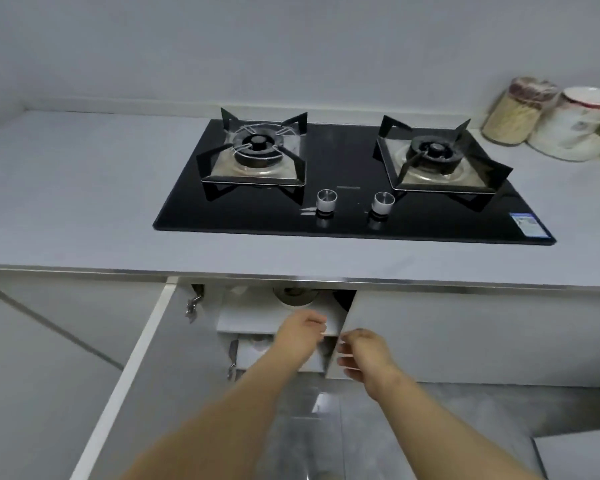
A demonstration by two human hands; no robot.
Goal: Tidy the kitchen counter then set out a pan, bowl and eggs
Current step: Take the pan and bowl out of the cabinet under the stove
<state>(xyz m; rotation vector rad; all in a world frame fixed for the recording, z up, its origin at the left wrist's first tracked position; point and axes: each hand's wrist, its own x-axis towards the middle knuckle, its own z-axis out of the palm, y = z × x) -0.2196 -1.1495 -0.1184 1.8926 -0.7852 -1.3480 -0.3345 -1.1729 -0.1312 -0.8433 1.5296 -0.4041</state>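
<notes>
Below the grey counter (84,188) a cabinet stands open, its left door (132,358) swung wide. My left hand (302,336) reaches in, its fingers curled at the front edge of the white shelf (243,323); I see nothing in them. My right hand (364,355) grips the free edge of the right cabinet door (465,334). On the shelf, mostly hidden under the counter lip, sit a round metal item (293,297) and a dark item (343,299). No bowl or eggs are in view.
A black glass two-burner gas hob (354,209) with two knobs fills the counter's middle. At the back right stand a jar of pale sticks (513,116) and a white container (575,123). Pale items (257,342) lie on the lower shelf. Grey tiled floor (309,427) lies below.
</notes>
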